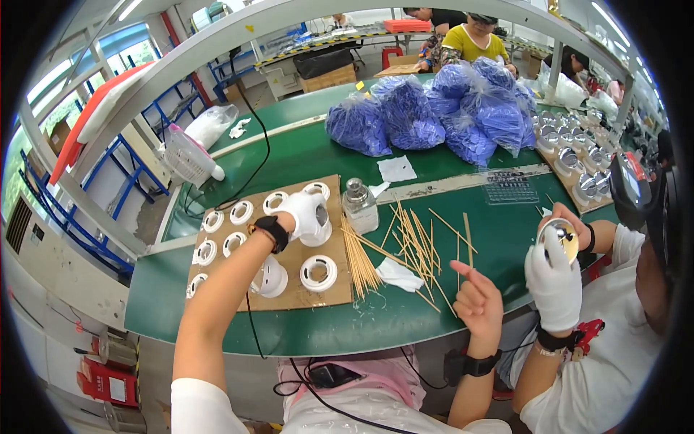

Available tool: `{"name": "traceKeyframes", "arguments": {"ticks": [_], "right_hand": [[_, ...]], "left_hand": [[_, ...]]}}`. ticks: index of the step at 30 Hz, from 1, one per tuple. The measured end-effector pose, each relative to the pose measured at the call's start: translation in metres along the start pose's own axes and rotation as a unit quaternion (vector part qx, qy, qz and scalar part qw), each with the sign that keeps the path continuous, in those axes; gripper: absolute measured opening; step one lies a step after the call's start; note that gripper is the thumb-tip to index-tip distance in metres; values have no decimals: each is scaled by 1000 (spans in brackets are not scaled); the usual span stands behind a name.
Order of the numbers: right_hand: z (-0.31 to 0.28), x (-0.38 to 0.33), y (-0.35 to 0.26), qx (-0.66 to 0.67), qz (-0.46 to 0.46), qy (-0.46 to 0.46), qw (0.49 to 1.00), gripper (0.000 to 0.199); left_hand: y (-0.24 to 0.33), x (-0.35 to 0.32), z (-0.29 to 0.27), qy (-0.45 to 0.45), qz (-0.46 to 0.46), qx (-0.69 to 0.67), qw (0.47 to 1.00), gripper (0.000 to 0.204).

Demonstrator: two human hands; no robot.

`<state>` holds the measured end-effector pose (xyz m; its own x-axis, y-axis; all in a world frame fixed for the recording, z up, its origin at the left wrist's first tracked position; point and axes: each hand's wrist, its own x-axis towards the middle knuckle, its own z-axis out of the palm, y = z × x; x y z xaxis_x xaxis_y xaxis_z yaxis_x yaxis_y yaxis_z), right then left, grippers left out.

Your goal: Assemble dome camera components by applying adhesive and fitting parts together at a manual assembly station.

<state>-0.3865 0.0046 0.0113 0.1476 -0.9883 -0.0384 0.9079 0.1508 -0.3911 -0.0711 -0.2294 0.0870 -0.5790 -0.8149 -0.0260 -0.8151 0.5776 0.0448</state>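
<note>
Head view shows the gloved left hand (302, 210) closed in a grip on a white ring housing (316, 230) over the cardboard sheet (289, 296) near the counter's (325, 325) left end. Bare right hand (477, 302) hovers open, empty, beside the bamboo sticks (405, 246). Keeping the housing level should help.

One head-worn fisheye looks steeply down, close over the green table (303, 155)

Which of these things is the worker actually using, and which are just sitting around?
In use: left hand on a white ring-shaped housing; more housings on the cardboard sheet; right hand bare, near the wooden sticks.

Lying about: blue bags, white basket, small bottle.
</note>
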Motion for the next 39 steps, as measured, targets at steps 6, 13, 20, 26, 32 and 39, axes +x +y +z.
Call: {"name": "traceKeyframes", "arguments": {"ticks": [6, 13, 20, 26, 32, 39], "right_hand": [[46, -26, 38, -190, -15, -13, 982, 30], [92, -38, 78, -360, -146, 53, 920, 39], [111, -15, 138, -329, -131, 15, 935, 19], [99, 0, 190, -321, -202, -28, 925, 10], [94, 3, 216, -347, -250, -16, 904, 12], [90, 1, 222, -425, -267, -2, 865, 14]], "left_hand": [[39, -35, -38, 13, -2, -41, 999, 54], [97, -126, -52, 38, 77, -214, 973, 58], [80, -181, 12, 74, 52, -432, 897, 66], [87, -202, 43, 194, 5, -419, 887, 63], [88, -212, 63, 277, -11, -367, 888, 69], [86, -214, 80, 287, -22, -390, 875, 73]]}}
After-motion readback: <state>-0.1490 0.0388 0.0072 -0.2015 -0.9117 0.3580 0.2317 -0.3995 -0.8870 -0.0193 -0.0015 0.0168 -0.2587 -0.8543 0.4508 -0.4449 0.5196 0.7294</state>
